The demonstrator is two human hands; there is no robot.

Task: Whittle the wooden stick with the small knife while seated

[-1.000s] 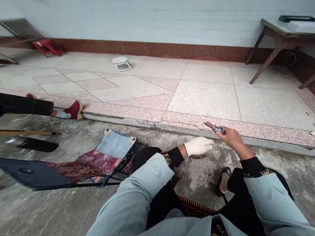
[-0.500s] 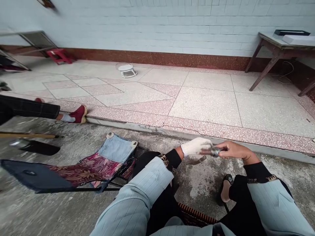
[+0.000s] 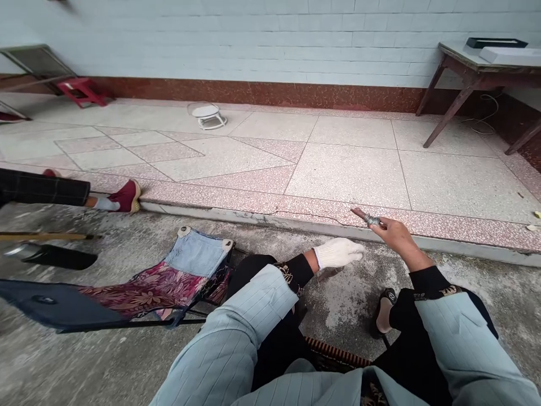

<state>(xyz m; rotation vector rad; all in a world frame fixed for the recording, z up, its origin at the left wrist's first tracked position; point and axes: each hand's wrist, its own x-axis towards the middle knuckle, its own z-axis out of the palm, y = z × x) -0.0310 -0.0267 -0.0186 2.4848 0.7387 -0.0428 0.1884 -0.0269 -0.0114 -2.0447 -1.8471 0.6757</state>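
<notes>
My right hand [image 3: 395, 239] is closed around one end of a brown stick [image 3: 358, 213] with silvery wire [image 3: 372, 220] wound about its middle. The stick's free end points up and left, over the edge of the tiled step. Lower and to the left is my left hand [image 3: 338, 252] in a white knitted glove. Its fingers are curled together, and whatever they pinch is hidden. A gap separates the two hands. Just under the glove shows a brownish thing [image 3: 329, 273], mostly covered, whose kind I cannot tell.
A folding chair [image 3: 139, 293] with patterned cloth stands at my left. Beyond it are a black bottle [image 3: 59, 255], a wooden pole [image 3: 42, 235] and another person's red shoe [image 3: 127, 196]. A white stool [image 3: 208, 114], a red stool [image 3: 82, 90] and a table [image 3: 477, 67] stand on the raised floor.
My right hand brought the wire-wound stick down to the gloved hand, then moved it up and right, away again. My left hand stayed nearly in place.
</notes>
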